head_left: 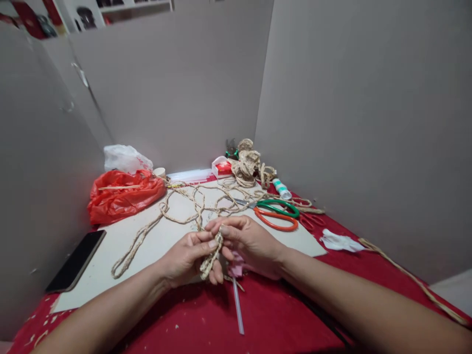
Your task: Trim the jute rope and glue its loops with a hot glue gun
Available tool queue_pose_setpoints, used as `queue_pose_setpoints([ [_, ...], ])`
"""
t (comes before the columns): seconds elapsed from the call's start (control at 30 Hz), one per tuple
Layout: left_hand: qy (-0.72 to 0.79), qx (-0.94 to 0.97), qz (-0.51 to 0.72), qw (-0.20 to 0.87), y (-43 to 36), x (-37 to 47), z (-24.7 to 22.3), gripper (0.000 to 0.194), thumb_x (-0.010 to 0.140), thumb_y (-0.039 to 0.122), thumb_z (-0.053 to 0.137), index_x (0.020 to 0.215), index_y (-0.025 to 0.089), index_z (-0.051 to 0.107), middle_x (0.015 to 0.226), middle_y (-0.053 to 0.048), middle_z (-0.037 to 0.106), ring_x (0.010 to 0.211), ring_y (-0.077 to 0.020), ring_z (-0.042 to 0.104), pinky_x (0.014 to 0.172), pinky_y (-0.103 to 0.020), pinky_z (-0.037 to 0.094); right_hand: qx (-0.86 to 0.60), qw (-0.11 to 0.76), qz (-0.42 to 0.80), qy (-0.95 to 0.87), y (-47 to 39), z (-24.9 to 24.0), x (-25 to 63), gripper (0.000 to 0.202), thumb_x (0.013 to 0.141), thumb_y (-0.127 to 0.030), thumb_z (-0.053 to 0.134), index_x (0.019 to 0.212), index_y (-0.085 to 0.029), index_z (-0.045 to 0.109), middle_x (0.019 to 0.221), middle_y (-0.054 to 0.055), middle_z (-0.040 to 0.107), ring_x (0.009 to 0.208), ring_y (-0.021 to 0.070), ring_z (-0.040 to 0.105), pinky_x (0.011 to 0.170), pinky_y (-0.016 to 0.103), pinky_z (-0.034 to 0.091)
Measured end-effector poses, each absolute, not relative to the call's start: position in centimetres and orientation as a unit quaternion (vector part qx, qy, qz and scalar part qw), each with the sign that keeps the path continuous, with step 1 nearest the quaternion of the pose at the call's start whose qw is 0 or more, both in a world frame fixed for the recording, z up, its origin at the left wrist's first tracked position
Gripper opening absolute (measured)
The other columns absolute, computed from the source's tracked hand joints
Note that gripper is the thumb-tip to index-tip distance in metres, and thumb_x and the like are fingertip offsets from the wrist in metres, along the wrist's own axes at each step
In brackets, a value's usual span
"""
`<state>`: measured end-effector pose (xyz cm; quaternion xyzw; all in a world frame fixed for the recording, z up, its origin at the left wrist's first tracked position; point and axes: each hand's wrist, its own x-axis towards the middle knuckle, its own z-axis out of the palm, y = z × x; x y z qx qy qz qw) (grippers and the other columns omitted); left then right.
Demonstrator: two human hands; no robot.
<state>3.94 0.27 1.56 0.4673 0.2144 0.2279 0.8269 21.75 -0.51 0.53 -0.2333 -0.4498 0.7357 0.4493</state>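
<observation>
A small bundle of braided straw cord (pixel 211 261) is pinched between both hands above the front of a white board. My left hand (pixel 190 255) grips it from the left with thumb and fingers. On the right side, my right hand (pixel 245 241) closes on the upper end of the same bundle. More of the braided cord (pixel 140 236) lies in loops across the board behind the hands. Beneath my right hand are a pink piece (pixel 236 265) and a translucent stick (pixel 238 307) pointing toward the front. A loose cord end shows beside the stick.
Scissors with green and orange handles (pixel 276 208) lie right of the hands. A phone (pixel 77 260) and red plastic bag (pixel 127 196) are at left. Coiled braid (pixel 248 164) sits at the back. White tissue (pixel 341 241) rests on the red cloth (pixel 287 314). Grey panels surround the table.
</observation>
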Motion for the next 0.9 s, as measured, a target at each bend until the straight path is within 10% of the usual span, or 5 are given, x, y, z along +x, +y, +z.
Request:
queue_pose_setpoints([
  [0.53, 0.313, 0.507, 0.351, 0.722, 0.1, 4.4, 0.6, 0.043, 0.059, 0.044, 0.083, 0.069, 0.012, 0.057, 0.056, -0.002, 0.063, 0.041, -0.0096, 0.055, 0.044, -0.021, 0.043, -0.359, 0.47, 0.478, -0.649, 2.0, -0.5, 22.0, 0.03, 0.073, -0.045, 0.074, 0.085, -0.018, 0.077, 0.094, 0.007, 0.071, 0.086, 0.0186, 0.063, 0.079, 0.031, 0.048],
  [0.7, 0.348, 0.49, 0.398, 0.693, 2.5, 3.5, -1.0, 0.032, 0.07, 0.037, 0.077, 0.069, 0.013, 0.055, 0.056, 0.001, 0.06, 0.039, -0.0079, 0.051, 0.039, -0.019, 0.038, -0.436, 0.485, 0.409, -0.639, 2.3, 0.0, 23.3, 0.047, 0.075, -0.053, 0.069, 0.109, -0.021, 0.071, 0.102, 0.008, 0.073, 0.093, 0.0217, 0.064, 0.078, 0.033, 0.049],
  [0.9, 0.401, 0.478, 0.392, 0.677, 5.6, 2.7, -3.6, 0.025, 0.089, 0.031, 0.059, 0.075, 0.011, 0.058, 0.059, 0.001, 0.057, 0.045, -0.0078, 0.051, 0.047, -0.023, 0.046, -0.502, 0.484, 0.347, -0.627, -0.5, 0.6, 26.3, 0.05, 0.076, -0.062, 0.065, 0.092, -0.016, 0.075, 0.087, 0.009, 0.074, 0.077, 0.0187, 0.064, 0.073, 0.032, 0.051],
])
